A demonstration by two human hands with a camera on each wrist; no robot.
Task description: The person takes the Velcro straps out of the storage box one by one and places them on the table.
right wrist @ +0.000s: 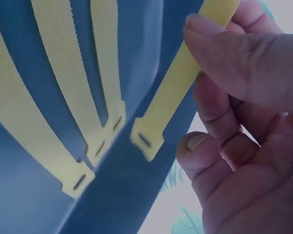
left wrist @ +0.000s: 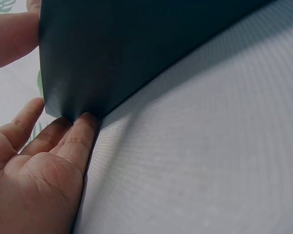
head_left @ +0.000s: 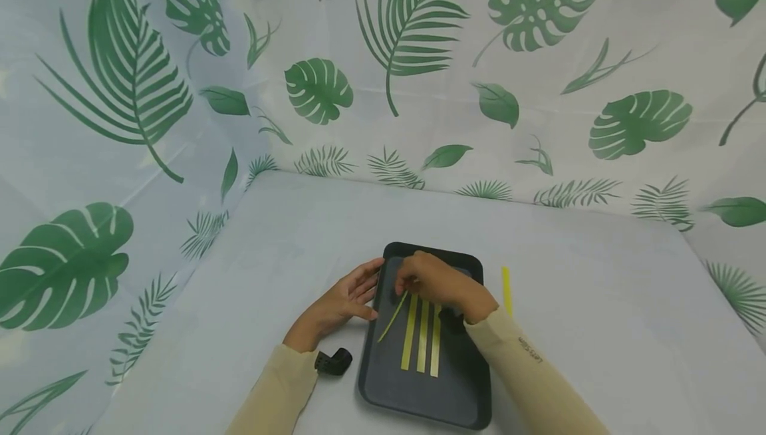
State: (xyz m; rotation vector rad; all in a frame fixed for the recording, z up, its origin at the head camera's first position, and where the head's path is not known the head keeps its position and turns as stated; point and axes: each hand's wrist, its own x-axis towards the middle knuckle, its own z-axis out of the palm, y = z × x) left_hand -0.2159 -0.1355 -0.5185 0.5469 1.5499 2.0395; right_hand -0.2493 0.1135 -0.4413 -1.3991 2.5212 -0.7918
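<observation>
My right hand [head_left: 433, 281] is over the upper part of a dark tray [head_left: 383, 382]. Between thumb and finger it pinches a yellow hook-and-loop cable tie [right wrist: 173, 85], whose slotted end points down in the right wrist view. Three more yellow cable ties [head_left: 421, 342] lie side by side lengthwise on the tray floor, their slotted ends partly behind my right hand in the head view. My left hand [head_left: 344, 298] is at the tray's left side, fingers extended. In the left wrist view its fingertips [left wrist: 85, 119] touch the tray's outer wall.
Another yellow strip [head_left: 507, 289] lies on the white table [head_left: 299, 235] right of the tray, partly hidden by my right arm. A black angled piece [head_left: 335, 360] is beside my left wrist. Leaf-printed cloth [head_left: 419, 129] rises behind the table and at its sides.
</observation>
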